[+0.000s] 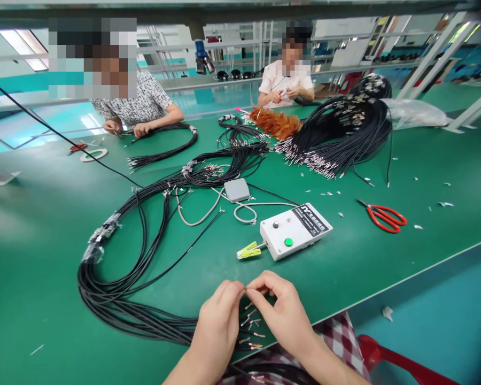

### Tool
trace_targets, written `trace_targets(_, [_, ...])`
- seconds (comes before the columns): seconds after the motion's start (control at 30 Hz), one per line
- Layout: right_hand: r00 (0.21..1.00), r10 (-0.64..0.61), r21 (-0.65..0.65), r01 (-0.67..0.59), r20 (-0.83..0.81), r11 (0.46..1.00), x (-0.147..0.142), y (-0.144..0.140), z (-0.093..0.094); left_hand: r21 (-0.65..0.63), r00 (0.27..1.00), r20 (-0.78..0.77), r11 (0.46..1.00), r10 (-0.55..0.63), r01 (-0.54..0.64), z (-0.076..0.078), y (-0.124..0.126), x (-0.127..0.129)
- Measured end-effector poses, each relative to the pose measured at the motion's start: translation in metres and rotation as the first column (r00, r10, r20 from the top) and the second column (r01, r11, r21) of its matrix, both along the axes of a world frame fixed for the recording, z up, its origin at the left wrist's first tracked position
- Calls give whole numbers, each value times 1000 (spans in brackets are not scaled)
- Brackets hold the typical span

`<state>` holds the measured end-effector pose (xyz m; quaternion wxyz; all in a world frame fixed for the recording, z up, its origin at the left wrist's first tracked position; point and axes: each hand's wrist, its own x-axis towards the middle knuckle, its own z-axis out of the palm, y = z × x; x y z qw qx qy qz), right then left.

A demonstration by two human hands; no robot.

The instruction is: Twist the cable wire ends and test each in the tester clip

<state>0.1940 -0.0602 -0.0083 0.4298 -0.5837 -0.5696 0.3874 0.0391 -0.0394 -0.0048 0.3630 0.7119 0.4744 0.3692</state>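
Black cables [116,310] on green tabletop [44,224]; pale shelving [356,69] behind, probably metal.

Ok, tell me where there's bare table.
Mostly bare table lies left of the taped black cables, and between the white box, scissors and front edge. Crowded: wire ends beside the left hand, and cable pile beyond the box.

Right of the right grip [284,310] lies turquoise floor [436,305] (red chair [369,350] alongside); far beyond, leftward, a bright window [26,49].
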Motion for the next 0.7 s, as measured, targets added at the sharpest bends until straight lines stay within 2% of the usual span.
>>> trace_targets(0.1, [971,-26,137,-7,237,991,14,1,2,-106,1000,-9,994,-7,6,0,11,-2])
trace_targets(0.17, [908,-63,263,-54,415,963,17,4,6,-166,1000,9,986,-16,17,1,18,-2])
trace_targets(0.23, [816,-69,347,-166,573,923,15,11,11,-189,999,23,981,-43,46,2,23,-3])
trace_targets(0.37, [619,-50,375,-409,784,832,6,26,15,-127,992,-30,985,-120,115,3,24,-3])
trace_targets(0.43, [572,-40,366,-469,820,804,8,30,14,-94,988,-50,986,-145,140,3,25,-2])
trace_targets(0.53, [589,-36,373,-463,808,804,19,33,13,-124,994,-19,987,-106,103,1,28,-2])
trace_targets(0.63, [640,-70,408,-398,766,821,27,35,17,-215,998,63,976,-23,35,0,32,-4])
trace_targets(0.7, [653,-72,407,-378,754,832,25,36,21,-275,992,128,961,4,32,-1,34,-6])
